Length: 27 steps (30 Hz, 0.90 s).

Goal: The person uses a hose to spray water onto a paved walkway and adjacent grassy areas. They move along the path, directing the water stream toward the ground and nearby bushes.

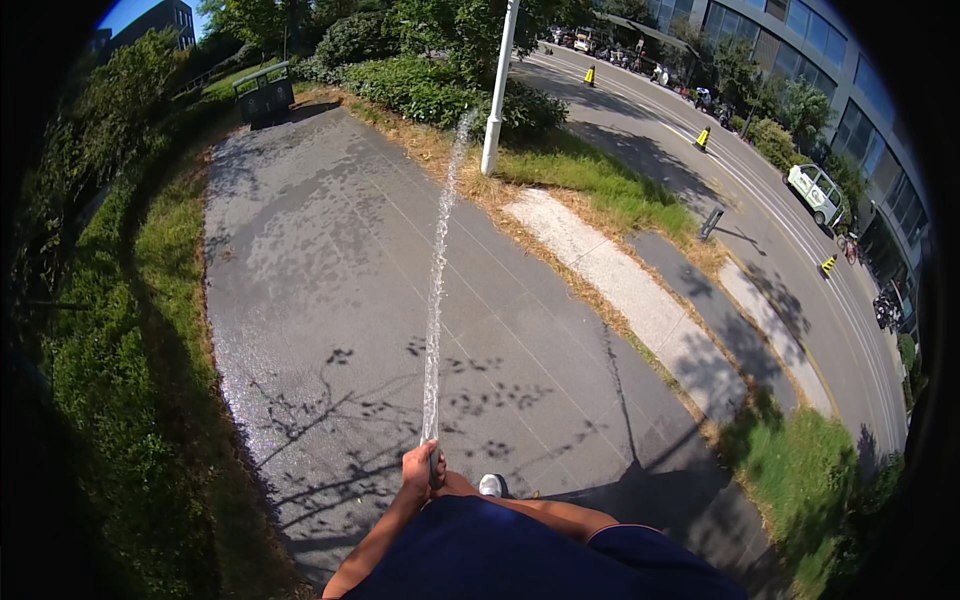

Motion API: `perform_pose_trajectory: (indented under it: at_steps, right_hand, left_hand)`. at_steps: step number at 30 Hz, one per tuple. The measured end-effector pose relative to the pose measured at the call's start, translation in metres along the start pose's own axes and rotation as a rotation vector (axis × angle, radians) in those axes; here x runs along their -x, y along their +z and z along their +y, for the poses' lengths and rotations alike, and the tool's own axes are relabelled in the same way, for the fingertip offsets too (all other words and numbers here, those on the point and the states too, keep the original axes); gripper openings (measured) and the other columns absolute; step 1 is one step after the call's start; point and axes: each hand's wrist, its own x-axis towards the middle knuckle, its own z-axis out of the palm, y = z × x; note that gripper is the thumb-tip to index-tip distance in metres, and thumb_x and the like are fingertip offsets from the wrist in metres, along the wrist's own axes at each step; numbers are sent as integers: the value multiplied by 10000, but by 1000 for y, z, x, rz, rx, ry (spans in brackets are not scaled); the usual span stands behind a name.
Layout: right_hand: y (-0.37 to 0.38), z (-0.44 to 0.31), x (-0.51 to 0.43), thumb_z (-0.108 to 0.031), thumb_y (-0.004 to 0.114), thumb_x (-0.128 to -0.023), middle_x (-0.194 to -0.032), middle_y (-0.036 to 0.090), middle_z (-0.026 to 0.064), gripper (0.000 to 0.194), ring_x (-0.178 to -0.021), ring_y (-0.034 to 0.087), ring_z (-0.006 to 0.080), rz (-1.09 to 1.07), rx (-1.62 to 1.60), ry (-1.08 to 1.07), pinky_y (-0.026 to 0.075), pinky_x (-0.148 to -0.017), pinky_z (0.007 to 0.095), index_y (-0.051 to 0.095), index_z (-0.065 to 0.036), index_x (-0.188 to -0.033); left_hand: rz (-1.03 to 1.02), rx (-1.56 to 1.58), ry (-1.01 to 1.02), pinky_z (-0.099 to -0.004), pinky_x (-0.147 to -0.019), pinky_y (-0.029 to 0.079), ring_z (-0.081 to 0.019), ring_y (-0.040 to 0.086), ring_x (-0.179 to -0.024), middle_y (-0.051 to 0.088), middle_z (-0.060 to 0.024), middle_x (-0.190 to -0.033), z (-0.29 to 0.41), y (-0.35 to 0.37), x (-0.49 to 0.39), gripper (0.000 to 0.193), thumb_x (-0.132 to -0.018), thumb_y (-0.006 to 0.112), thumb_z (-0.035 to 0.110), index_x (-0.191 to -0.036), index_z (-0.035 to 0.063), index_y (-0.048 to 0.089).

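My left hand [418, 466] is closed around the end of a dark hose [434, 472], held low in front of my body. A thick stream of water [434, 307] leaves it and arcs forward towards the shrubs [420, 94]. My right forearm [555, 516] crosses in front of my dark blue shirt [517, 555] to the same spot. Of my right hand [452, 484], only part shows, just behind and below the left, and its grip cannot be made out. Beneath lies grey paving [495, 300], with dark wet patches farther ahead.
A white pole [498, 97] rises beside the paving. Grass and a hedge [105, 420] border the left side; a pale concrete strip [630, 285] runs along the right. A dark bin unit [265, 96] stands at the far left. Beyond are a road, traffic cones [703, 139] and a white vehicle [815, 195].
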Motion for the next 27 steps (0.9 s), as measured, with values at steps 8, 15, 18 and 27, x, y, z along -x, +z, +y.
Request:
perform_pose_trajectory:
  at_steps: [8, 15, 18, 27]
  right_hand:
    - [-2, 20, -5, -115, 642, -733, -866, 501, 5, 256, -854, 508, 120, -8, -99, 54, 390, -743, 285, 467, -52, -909]
    - [-2, 31, -10, -189, 655, -729, -903, 579, 69, 282, -884, 568, 192, 6, -37, 104, 421, -776, 317, 536, -42, -939]
    - [-1, 37, -13, -273, 673, -718, -927, 627, 115, 333, -923, 600, 244, 22, -35, 108, 438, -792, 334, 591, -45, -947]
    - [-2, 28, -7, -312, 706, -718, -905, 663, 127, 362, -921, 630, 268, 165, -96, 44, 453, -807, 353, 633, -50, -956]
  left_hand:
    - [24, 20, 44, -280, -370, 398, -159, 469, -393, 517, -80, -552, -6, 4, 0, 328, -924, 518, 273, -732, 8, 538]
    - [11, 29, 69, -280, -384, 404, -158, 477, -408, 523, -83, -566, -7, 4, 2, 334, -928, 513, 280, -738, 6, 538]
    - [-4, -18, 61, -285, -402, 410, -164, 483, -422, 519, -78, -567, -6, 4, 4, 354, -935, 491, 309, -750, 10, 536]
    - [-57, -35, 80, -293, -463, 440, -184, 519, -484, 528, -74, -596, 1, 23, 13, 367, -949, 433, 340, -790, 24, 530]
